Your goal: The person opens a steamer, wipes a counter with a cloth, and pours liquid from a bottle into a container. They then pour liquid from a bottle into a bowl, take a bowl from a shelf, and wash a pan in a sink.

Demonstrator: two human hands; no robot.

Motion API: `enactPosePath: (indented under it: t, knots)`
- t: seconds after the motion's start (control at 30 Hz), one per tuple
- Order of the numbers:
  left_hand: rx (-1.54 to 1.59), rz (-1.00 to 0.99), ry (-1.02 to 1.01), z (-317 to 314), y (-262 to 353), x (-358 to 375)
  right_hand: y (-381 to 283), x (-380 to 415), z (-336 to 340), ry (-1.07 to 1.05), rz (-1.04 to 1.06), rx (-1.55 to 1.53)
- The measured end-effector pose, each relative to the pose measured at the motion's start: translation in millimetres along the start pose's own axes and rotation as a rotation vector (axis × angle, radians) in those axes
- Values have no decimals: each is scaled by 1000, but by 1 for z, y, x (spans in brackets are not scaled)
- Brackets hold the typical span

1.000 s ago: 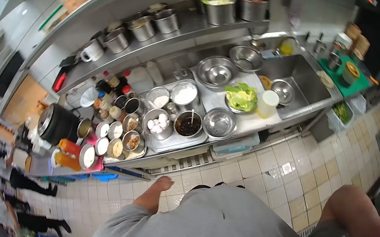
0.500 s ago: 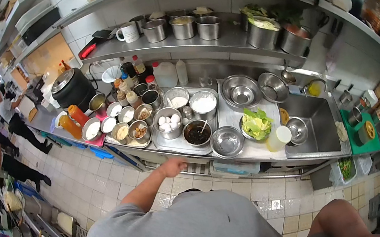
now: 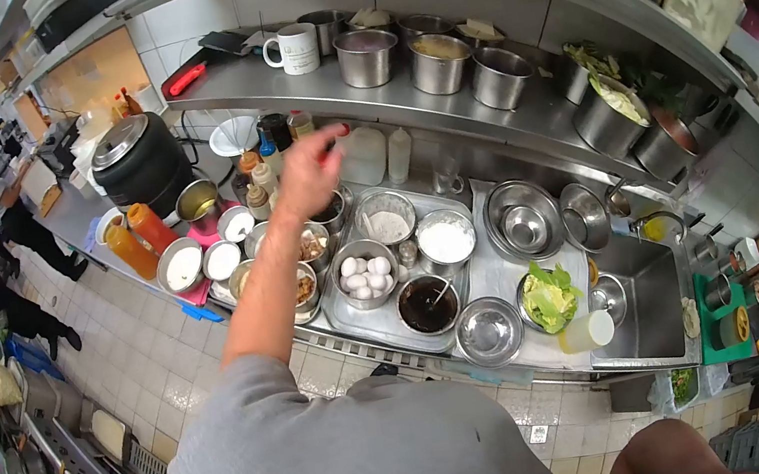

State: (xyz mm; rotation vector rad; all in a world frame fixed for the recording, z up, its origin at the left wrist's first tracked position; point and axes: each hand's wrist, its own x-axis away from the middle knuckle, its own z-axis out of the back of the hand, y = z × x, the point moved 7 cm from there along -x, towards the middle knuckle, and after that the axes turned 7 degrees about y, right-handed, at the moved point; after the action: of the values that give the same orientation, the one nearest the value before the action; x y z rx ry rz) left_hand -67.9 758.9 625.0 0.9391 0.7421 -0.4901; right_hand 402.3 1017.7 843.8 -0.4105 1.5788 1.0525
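My left hand (image 3: 311,180) is stretched out over the back of the counter, thumb and fingers apart. Its fingertips are close to the red cap of a whitish plastic jug (image 3: 365,155); whether they touch it I cannot make out. Squeeze bottles (image 3: 264,178) stand just left of the hand. Below my forearm, bowls of toppings (image 3: 311,246) are partly covered. A metal pot of white eggs (image 3: 365,277) sits right of the forearm, beside a bowl of dark sauce (image 3: 428,305) with a spoon in it. My right hand is out of view.
Above the counter runs a steel shelf (image 3: 481,123) with a white mug (image 3: 294,50) and several metal pots. A bowl of lettuce (image 3: 550,298) stands near the sink (image 3: 649,296). Left are a black soup kettle (image 3: 140,162) and orange sauce bottles (image 3: 152,228). Other people stand far left.
My left hand has risen from in front of the counter's near edge to above the bottles at the back. The camera view has shifted, bringing the counter closer.
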Motion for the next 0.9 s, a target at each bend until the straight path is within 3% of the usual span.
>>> enactPosePath:
  t: [0.1, 0.2, 0.27, 0.37, 0.63, 0.77, 0.87, 0.9]
  knots:
    - [6, -28, 305, 13, -55, -59, 14, 3, -35, -35, -18, 43]
    - [34, 6, 317, 0, -98, -78, 22, 4, -58, -71, -45, 98]
    - [-106, -263, 416, -8, -110, -74, 26, 7, -70, -102, -75, 136]
    - [-89, -355, 420, -15, -119, -66, 36, 10, -87, -162, -154, 185]
    - [-111, -377, 410, -25, -130, -66, 43, 20, -103, -251, -235, 265]
    - [-118, -333, 552, -32, -130, -64, 34, 10, -85, -270, -237, 319]
    - [-93, -302, 543, -43, -115, -60, 16, 3, -63, -275, -238, 350]
    - [-60, -199, 581, -48, -101, -52, 9, 0, -54, -274, -238, 363]
